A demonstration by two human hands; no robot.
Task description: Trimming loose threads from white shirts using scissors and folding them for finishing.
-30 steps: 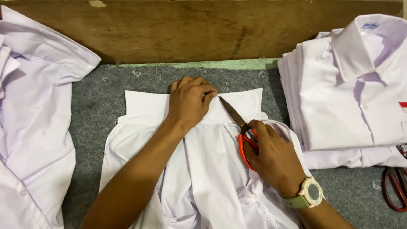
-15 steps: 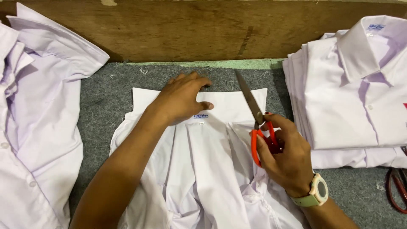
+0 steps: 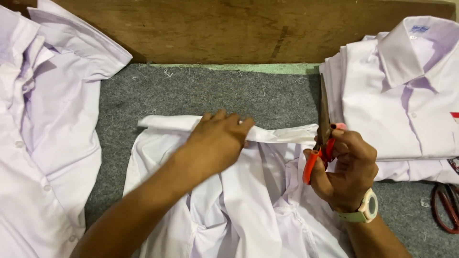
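Observation:
A white shirt point(image 3: 248, 205) lies on the grey felt mat point(image 3: 201, 93), its collar point(image 3: 165, 123) folded into a narrow band. My left hand point(image 3: 217, 141) presses down on the middle of that collar. To the right of the collar's end, my right hand point(image 3: 345, 168), with a pale green watch on the wrist, grips orange-handled scissors point(image 3: 322, 138). Their blades point upward and away from me, held together. The scissors are lifted clear of the shirt.
A stack of folded white shirts point(image 3: 397, 91) lies at the right, and loose white shirts point(image 3: 45, 124) lie at the left. A second pair of dark red scissors point(image 3: 447, 205) rests at the right edge. A wooden board point(image 3: 229, 28) runs along the back.
My right hand has swung the scissors up and rightward off the collar, so the blades now point upright. My left hand has pulled the collar down toward me, folding it into a narrow band.

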